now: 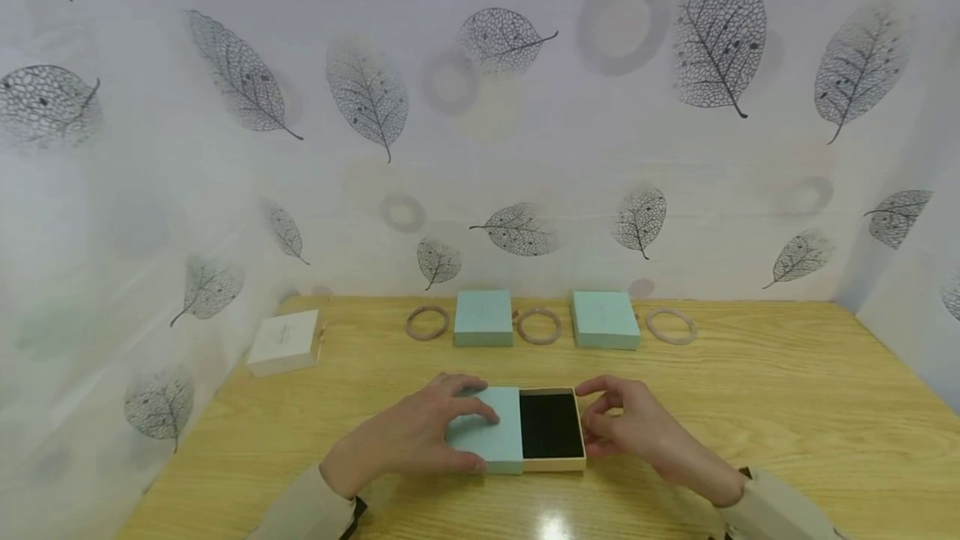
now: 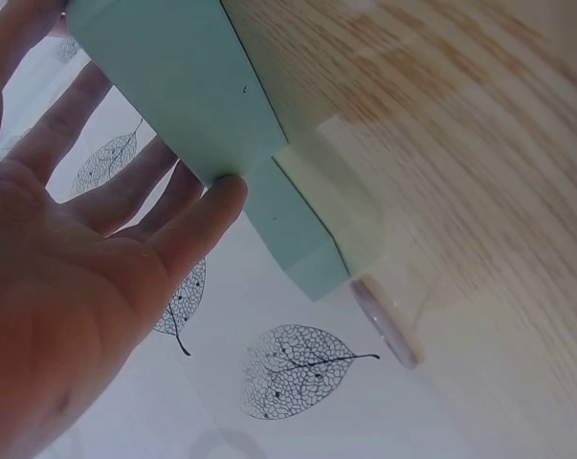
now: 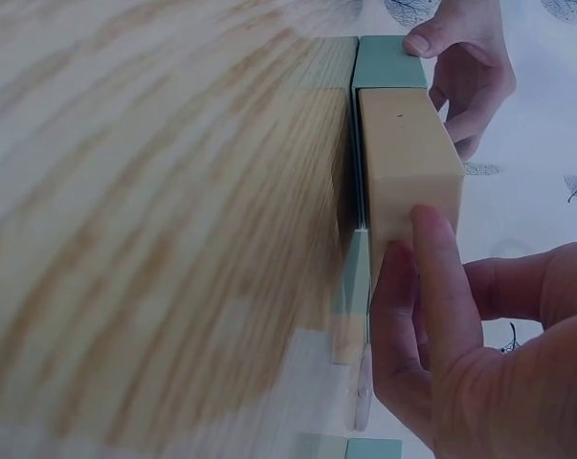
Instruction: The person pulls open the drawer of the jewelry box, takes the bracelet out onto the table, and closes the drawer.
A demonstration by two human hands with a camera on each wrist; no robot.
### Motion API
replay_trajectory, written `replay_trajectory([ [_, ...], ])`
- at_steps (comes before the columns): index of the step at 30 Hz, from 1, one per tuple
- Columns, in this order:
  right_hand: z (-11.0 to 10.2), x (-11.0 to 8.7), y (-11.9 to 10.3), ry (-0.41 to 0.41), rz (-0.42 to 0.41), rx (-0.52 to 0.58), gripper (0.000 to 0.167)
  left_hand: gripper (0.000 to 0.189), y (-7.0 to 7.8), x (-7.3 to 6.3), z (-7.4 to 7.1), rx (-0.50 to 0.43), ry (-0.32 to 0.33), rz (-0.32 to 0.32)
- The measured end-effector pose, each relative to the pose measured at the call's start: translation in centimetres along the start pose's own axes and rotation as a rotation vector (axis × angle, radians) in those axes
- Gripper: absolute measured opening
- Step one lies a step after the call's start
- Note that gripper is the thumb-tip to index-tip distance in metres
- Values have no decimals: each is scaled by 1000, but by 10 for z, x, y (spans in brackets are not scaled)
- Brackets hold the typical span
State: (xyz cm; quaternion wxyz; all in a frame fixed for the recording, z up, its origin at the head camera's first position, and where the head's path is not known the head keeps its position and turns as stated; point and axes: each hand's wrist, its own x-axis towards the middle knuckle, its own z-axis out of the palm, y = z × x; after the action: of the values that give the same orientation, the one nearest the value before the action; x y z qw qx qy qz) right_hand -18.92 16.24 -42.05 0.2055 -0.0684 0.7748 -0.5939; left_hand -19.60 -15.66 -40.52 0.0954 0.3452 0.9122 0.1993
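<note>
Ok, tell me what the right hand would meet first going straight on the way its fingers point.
The right hand would meet the cream drawer first: its fingertips seem to touch the end wall, though depth there is hard to judge.

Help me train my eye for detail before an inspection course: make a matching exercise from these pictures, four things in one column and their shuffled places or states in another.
Things
1. left hand
2. right hand
3. white box
4. black lining

Places or states
A. on the left side of the table
B. inside the tray
C. gripping the turquoise cover
D. touching the tray's right end

Pairs: 1-C, 2-D, 3-A, 4-B
</note>
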Motion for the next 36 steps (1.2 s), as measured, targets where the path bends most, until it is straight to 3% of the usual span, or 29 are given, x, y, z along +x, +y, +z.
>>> replay_trajectory([
  [36, 11, 5, -3, -12, -15, 12, 41, 43, -2, -1, 1, -9, 7, 4],
])
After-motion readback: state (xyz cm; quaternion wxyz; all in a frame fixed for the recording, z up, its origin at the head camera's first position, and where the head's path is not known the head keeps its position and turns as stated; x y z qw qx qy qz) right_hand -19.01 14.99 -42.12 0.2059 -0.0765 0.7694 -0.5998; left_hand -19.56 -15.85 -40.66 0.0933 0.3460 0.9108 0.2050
